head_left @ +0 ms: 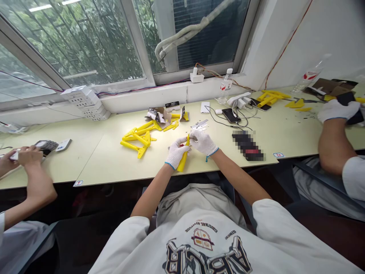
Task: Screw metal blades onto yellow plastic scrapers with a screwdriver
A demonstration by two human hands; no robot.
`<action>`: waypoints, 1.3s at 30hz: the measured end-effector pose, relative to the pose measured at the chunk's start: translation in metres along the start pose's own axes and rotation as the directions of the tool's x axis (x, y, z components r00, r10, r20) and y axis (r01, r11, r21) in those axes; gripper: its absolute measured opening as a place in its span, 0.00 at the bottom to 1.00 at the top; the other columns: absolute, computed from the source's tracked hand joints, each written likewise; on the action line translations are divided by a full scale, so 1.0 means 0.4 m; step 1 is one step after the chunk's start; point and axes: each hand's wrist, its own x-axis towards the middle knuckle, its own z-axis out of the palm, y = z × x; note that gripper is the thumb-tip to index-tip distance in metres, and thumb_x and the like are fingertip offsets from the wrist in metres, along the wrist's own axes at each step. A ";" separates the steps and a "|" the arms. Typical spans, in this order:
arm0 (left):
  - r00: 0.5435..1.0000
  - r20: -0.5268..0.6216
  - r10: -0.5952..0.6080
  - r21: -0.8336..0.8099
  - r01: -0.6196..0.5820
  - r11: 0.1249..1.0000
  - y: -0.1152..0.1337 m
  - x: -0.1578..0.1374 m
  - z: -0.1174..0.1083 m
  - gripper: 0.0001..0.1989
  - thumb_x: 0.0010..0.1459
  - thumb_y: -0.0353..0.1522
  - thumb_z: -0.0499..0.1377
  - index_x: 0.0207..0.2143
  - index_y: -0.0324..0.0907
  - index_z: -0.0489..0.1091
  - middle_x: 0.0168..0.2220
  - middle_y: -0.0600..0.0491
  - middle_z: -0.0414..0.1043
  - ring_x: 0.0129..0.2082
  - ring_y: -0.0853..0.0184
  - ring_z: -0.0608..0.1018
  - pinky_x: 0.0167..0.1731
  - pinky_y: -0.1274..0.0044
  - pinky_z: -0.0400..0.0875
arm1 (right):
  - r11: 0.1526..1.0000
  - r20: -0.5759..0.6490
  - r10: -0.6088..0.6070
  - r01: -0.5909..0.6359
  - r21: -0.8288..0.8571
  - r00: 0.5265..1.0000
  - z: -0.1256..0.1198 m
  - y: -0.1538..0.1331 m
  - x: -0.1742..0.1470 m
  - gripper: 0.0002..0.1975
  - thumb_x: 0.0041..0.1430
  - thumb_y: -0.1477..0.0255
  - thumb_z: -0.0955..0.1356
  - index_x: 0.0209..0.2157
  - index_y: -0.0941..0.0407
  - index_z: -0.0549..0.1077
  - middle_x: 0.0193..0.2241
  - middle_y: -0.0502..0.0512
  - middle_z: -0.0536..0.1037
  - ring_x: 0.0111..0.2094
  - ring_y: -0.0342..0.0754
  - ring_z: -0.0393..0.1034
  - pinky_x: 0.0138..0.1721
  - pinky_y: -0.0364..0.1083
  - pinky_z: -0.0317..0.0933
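Observation:
My left hand (176,151), in a white knit glove with a blue cuff edge, is wrapped round a yellow plastic handle-like piece (183,163). The piece tapers upward, its wide end close to the table's front edge. My right hand (203,141), gloved the same way, has its fingers closed in a pinch beside the narrow tip. Whatever lies between those fingertips is too small to make out. A bit of something red shows between the two hands. Just beyond them lie thin silvery metal strips (199,125) and small scattered bits.
Yellow plastic parts (139,139) are heaped at left, by opened small boxes (159,116). A phone (231,115), cables, a water bottle (226,86) and a pixelated dark object (248,146) are at right. Co-workers' hands (338,110) work at both sides. White boxes (85,102) stand by the window.

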 end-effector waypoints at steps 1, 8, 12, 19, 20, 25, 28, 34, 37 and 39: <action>1.000 0.014 0.005 -0.005 -0.005 1.000 0.002 -0.001 0.001 0.31 0.45 0.27 0.72 0.55 0.42 0.79 0.37 0.52 0.81 0.28 0.68 0.80 0.30 0.76 0.76 | 1.000 0.006 0.001 -0.001 -0.002 1.000 0.001 0.000 0.001 0.18 0.76 0.60 0.70 0.55 0.60 0.77 0.53 0.60 0.78 0.52 0.47 0.76 0.58 0.51 0.73; 0.993 0.118 0.028 -0.112 -0.014 0.994 0.018 -0.009 0.007 0.30 0.46 0.27 0.70 0.54 0.40 0.80 0.40 0.49 0.83 0.28 0.69 0.79 0.29 0.76 0.72 | 1.000 0.040 0.023 -0.023 -0.007 0.999 -0.005 -0.004 -0.003 0.17 0.76 0.62 0.70 0.55 0.60 0.78 0.54 0.61 0.79 0.54 0.48 0.76 0.59 0.52 0.73; 0.977 0.211 0.011 -0.186 0.030 0.982 0.014 -0.004 0.000 0.26 0.47 0.27 0.70 0.52 0.39 0.80 0.42 0.48 0.82 0.29 0.70 0.77 0.29 0.76 0.70 | 0.999 0.056 0.036 -0.036 0.004 0.998 -0.012 -0.010 -0.010 0.17 0.76 0.62 0.71 0.55 0.60 0.78 0.54 0.61 0.79 0.54 0.48 0.76 0.59 0.52 0.74; 0.969 0.249 0.004 -0.174 0.041 0.984 0.010 0.001 -0.008 0.25 0.49 0.28 0.70 0.52 0.38 0.80 0.37 0.49 0.81 0.29 0.69 0.78 0.29 0.76 0.71 | 0.998 0.076 0.050 -0.051 0.021 0.996 -0.024 -0.020 -0.005 0.18 0.76 0.61 0.70 0.56 0.60 0.78 0.54 0.61 0.79 0.54 0.48 0.76 0.58 0.51 0.74; 0.968 0.251 0.004 -0.175 0.041 0.984 0.010 0.001 -0.008 0.25 0.49 0.28 0.70 0.53 0.38 0.80 0.37 0.49 0.80 0.28 0.70 0.78 0.29 0.76 0.71 | 0.998 0.075 0.051 -0.052 0.019 0.996 -0.024 -0.022 -0.006 0.17 0.76 0.61 0.70 0.56 0.60 0.78 0.54 0.60 0.79 0.54 0.48 0.76 0.58 0.51 0.74; 0.975 0.223 -0.014 -0.172 0.053 0.984 0.011 0.001 -0.010 0.28 0.48 0.27 0.69 0.54 0.37 0.78 0.36 0.50 0.80 0.26 0.70 0.78 0.30 0.76 0.72 | 0.998 0.053 0.060 -0.061 0.011 0.997 -0.027 -0.032 -0.015 0.18 0.76 0.61 0.71 0.55 0.61 0.78 0.54 0.61 0.79 0.54 0.48 0.76 0.59 0.52 0.74; 0.972 0.236 -0.004 -0.161 0.043 0.986 0.014 -0.001 -0.008 0.26 0.49 0.28 0.69 0.53 0.37 0.79 0.35 0.50 0.80 0.26 0.71 0.77 0.30 0.76 0.72 | 0.997 0.040 0.071 -0.072 0.017 0.997 -0.029 -0.041 -0.021 0.19 0.76 0.60 0.70 0.55 0.61 0.78 0.54 0.61 0.78 0.54 0.49 0.75 0.59 0.52 0.73; 0.983 0.184 0.007 -0.168 0.024 0.985 0.020 -0.007 0.005 0.27 0.46 0.26 0.69 0.52 0.38 0.81 0.43 0.48 0.82 0.29 0.70 0.78 0.28 0.76 0.71 | 0.992 0.022 0.107 -0.108 0.067 0.994 -0.034 -0.052 -0.029 0.19 0.76 0.60 0.71 0.55 0.61 0.78 0.53 0.61 0.79 0.54 0.49 0.76 0.59 0.52 0.73; 0.987 0.163 0.004 -0.158 0.022 0.987 0.017 -0.006 0.007 0.28 0.46 0.26 0.70 0.53 0.38 0.81 0.43 0.47 0.83 0.29 0.70 0.78 0.28 0.76 0.71 | 0.984 0.014 0.134 -0.135 0.113 0.991 -0.035 -0.054 -0.030 0.19 0.75 0.60 0.71 0.55 0.61 0.78 0.53 0.61 0.79 0.53 0.49 0.76 0.59 0.52 0.74; 0.989 0.147 0.005 -0.152 0.018 0.988 0.013 -0.004 0.006 0.29 0.46 0.26 0.70 0.54 0.38 0.81 0.45 0.46 0.83 0.30 0.70 0.79 0.28 0.77 0.71 | 0.975 0.012 0.158 -0.158 0.154 0.987 -0.034 -0.055 -0.028 0.19 0.76 0.60 0.71 0.55 0.61 0.78 0.53 0.61 0.79 0.53 0.48 0.76 0.58 0.51 0.74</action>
